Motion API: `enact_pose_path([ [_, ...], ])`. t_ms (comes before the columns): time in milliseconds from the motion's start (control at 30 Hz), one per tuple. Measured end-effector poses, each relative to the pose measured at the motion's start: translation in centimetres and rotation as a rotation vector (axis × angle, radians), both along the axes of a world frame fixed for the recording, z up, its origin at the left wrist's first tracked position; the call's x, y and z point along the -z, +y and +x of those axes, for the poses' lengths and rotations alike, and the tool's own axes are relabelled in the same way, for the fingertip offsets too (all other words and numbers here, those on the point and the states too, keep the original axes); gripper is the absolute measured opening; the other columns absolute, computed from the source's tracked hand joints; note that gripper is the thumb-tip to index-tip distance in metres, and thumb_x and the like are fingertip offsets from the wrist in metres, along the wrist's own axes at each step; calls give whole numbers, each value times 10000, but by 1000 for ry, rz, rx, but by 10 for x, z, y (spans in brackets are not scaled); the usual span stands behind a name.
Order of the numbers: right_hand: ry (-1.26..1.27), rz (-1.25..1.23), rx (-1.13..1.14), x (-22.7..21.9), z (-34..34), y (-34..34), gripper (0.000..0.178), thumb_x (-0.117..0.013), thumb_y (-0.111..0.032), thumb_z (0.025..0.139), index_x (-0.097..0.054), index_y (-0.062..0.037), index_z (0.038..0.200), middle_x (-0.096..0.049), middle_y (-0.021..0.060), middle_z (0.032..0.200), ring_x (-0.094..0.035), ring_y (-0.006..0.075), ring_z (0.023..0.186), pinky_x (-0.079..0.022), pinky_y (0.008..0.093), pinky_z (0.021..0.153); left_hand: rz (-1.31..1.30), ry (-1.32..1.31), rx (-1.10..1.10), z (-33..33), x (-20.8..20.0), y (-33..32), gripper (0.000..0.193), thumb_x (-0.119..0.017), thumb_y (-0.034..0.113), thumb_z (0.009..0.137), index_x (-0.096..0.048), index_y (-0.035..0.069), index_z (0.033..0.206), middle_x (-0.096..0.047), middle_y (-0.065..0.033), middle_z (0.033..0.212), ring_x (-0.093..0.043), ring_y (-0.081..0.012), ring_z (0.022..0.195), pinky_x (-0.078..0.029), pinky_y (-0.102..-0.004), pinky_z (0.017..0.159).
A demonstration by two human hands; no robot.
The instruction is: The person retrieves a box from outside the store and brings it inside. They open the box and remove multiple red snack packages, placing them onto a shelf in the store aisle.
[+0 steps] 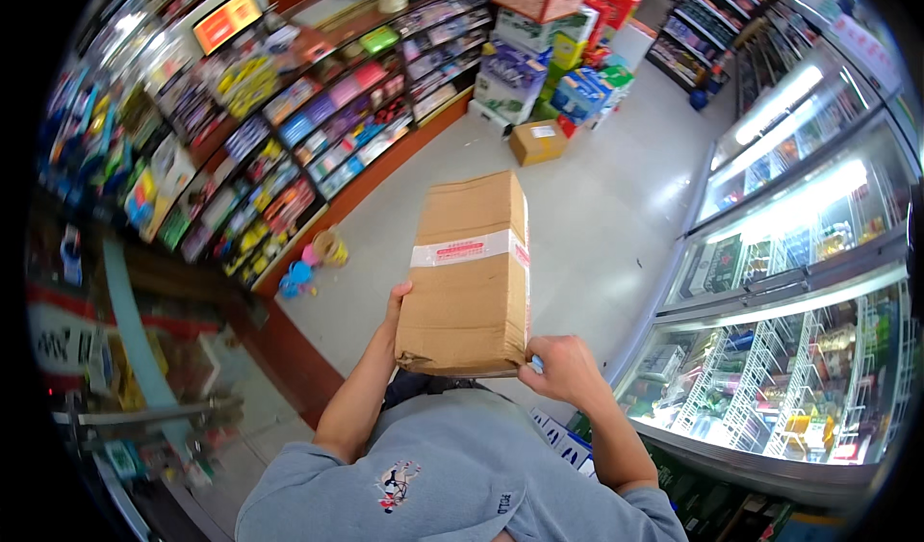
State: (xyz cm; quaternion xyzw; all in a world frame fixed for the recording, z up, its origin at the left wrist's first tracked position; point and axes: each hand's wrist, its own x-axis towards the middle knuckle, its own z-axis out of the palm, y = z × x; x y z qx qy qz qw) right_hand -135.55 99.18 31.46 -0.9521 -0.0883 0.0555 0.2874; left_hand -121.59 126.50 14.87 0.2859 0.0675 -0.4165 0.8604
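Note:
A brown cardboard box (pixel 463 296) is held up in front of my body, a strip of white tape with red print running across its top. Its near edge looks creased and scuffed. My left hand (pixel 397 311) grips the box's left side, thumb at the edge and the other fingers hidden beneath. At the near right corner my right hand (pixel 562 369) is closed, pressed close to the cardboard. A small light-blue object (pixel 536 363) pokes out between its thumb and fingers; its kind is too covered to make out.
Shelves of small packets (pixel 337 123) line the left. Another carton (pixel 538 142) sits on the floor near stacked gift boxes (pixel 515 80). Glass-door coolers (pixel 770 349) stand along the right. A pink and blue item (pixel 300 272) lies by the shelf base.

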Motion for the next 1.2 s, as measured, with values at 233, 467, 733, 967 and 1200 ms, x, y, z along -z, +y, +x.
enact_pose_path([
  [233,129,340,410,-23,105,-106,185,-760,-182,812,-698,-14,859,-517,15,590,-440,73,560,-361,265,514,-178,-35,110,156,20,-90,945,-645,566,735,-378,22,1460,-505,-219,1384,-562,-349,1191,-489,-512,971],
  [467,-50,404,837,0,191,-192,229,-664,-204,912,-695,19,872,-506,1,571,-439,80,538,-352,281,503,-299,35,261,291,3,-197,960,-672,541,724,-363,24,1471,-489,-212,1404,-549,-343,1210,-473,-495,997],
  [733,-297,941,1168,43,306,-309,353,-489,-264,1047,-597,35,1201,-677,76,962,-620,111,803,-525,276,713,-273,98,625,427,-21,-417,980,-703,513,711,-347,28,1484,-471,-204,1426,-534,-335,1231,-455,-475,1026],
  [967,-363,1234,1127,213,373,-536,374,-528,-218,1018,-560,18,1306,-650,122,1180,-659,215,1002,-574,357,795,20,-837,601,500,-70,-673,1203,-883,382,567,-245,49,1531,-392,-169,1460,-420,-335,1329,-335,-424,1124],
  [1200,333,1273,1374,251,453,-653,371,-506,-308,1019,-543,-29,1260,-649,133,949,-653,202,734,-554,336,579,733,-1713,664,593,-105,-795,1331,-903,543,424,-279,133,1525,-346,-219,1371,-380,-402,1311,-357,-543,1051],
])
